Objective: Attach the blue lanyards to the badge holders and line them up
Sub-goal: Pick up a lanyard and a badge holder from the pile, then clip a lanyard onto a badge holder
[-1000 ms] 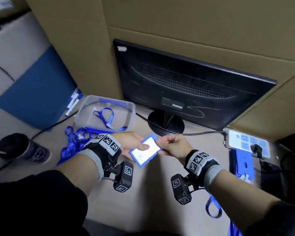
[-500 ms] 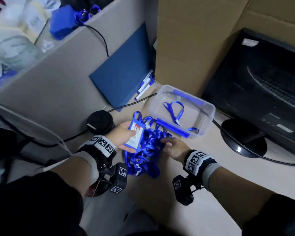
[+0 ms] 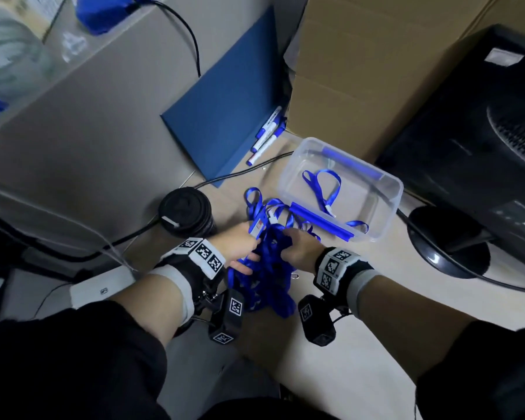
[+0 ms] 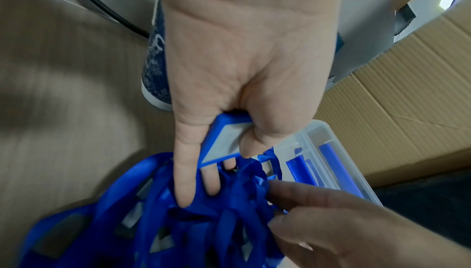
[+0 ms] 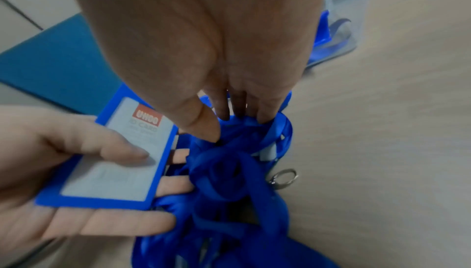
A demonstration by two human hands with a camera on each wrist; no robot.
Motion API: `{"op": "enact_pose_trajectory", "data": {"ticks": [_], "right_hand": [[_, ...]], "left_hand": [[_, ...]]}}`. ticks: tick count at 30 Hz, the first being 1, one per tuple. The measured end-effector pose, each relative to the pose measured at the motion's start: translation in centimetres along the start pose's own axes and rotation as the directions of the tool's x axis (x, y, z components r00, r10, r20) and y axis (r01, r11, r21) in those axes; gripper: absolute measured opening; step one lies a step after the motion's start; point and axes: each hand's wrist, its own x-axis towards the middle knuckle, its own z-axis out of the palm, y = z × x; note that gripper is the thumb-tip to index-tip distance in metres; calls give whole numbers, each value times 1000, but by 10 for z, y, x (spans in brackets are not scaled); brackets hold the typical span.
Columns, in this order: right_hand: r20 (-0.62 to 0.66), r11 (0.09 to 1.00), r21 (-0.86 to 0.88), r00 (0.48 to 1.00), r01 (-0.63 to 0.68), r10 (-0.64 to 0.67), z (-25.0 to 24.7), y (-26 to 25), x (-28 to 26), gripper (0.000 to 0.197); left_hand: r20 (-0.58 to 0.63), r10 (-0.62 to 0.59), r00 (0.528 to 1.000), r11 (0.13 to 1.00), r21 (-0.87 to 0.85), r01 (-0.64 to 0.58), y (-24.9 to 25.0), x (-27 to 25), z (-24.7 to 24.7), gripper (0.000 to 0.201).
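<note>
Left hand (image 5: 76,161) gripping badge holder (image 5: 114,163) just left of lanyard heap (image 3: 267,268) on tabletop (image 3: 361,313); right hand (image 3: 297,250) pinching a strap atop heap, nearer. Metal ring (image 5: 285,177) just right of heap.

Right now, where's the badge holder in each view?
Head: badge holder centre, edge-on in the left hand.
Left wrist: centre, under the thumb.
Right wrist: lower left, face up.
Shared landmark: lanyard pile, beside it in every view.
</note>
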Motion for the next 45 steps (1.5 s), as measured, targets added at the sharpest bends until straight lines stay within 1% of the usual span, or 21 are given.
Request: {"op": "enact_pose_trajectory", "data": {"ticks": [3,5,7,8,9,11,13,15,18,20,23,26,29,31,32,33,35,37,39,42,45], "right_hand": [[-86,1000,-7,996,-1,0,2,14,-6,51],[-223,992,117,974,56,-28,2,16,-11,47],[-278,971,210,959,111,-50,1,13,-21,44],[-244,965,224,967,136,-80,0,11,-25,45],[-151,962,229,982,147,-114,2,10,-29,46],[157,974,210,981,81,-115,12,10,-36,47],[412,997,61,909,43,-65,27,14,-40,46],[500,992,-80,864,101,-48,41,19,-45,46],[413,950,-241,907,200,-86,51,37,-51,17],[311,949,-261,946,180,-94,51,47,-54,11],[201,961,-248,977,120,-70,49,52,-61,36],[226,972,-219,973,87,-36,50,53,-61,40],[138,986,-111,985,123,-107,55,53,-61,38],[42,983,-6,983,182,-181,57,49,-62,45],[16,976,-10,976,216,-216,58,47,-61,47],[22,965,-45,966,259,-258,60,45,-59,48],[114,930,-176,945,323,-307,67,44,-50,49],[233,870,-344,930,354,-286,73,43,-47,50],[277,827,-427,923,366,-266,73,39,-49,52],[227,852,-319,907,415,-356,68,30,-56,53],[50,908,-45,909,416,-414,49,19,-65,38]], "left_hand": [[-28,17,999,999,-41,-18,-1,-3,-1,33],[-52,30,998,999,-33,-32,-2,-7,-2,37],[-72,21,997,999,-30,-23,-6,-12,-3,40],[-74,5,997,1000,-20,-7,-9,-15,-4,41],[-64,-17,998,1000,-1,17,-13,-19,-4,42],[-7,-71,997,997,35,71,-24,-27,-5,41],[55,-117,992,993,36,115,-39,-36,-2,40],[62,-151,987,988,16,150,-55,-41,2,40],[-75,-120,990,987,99,127,-73,-40,7,34],[-161,-70,985,983,155,95,-82,-37,8,36],[-185,-5,983,994,109,26,-87,-38,10,39],[-195,50,979,991,130,-25,-88,-40,14,39],[-182,55,982,990,141,-30,-90,-39,17,41],[-207,48,977,993,118,-24,-90,-39,16,40],[-219,40,975,995,102,-18,-90,-40,15,40],[-219,30,975,997,80,-13,-90,-39,14,40],[-169,-10,986,1000,7,12,-91,-40,13,38],[-105,-29,994,998,-63,23,-91,-43,14,40],[-83,1,997,994,-112,-10,-90,-47,14,44],[-66,81,995,958,-270,-96,-81,-55,11,44],[-100,144,984,907,-385,-172,-63,-65,5,43]]}}
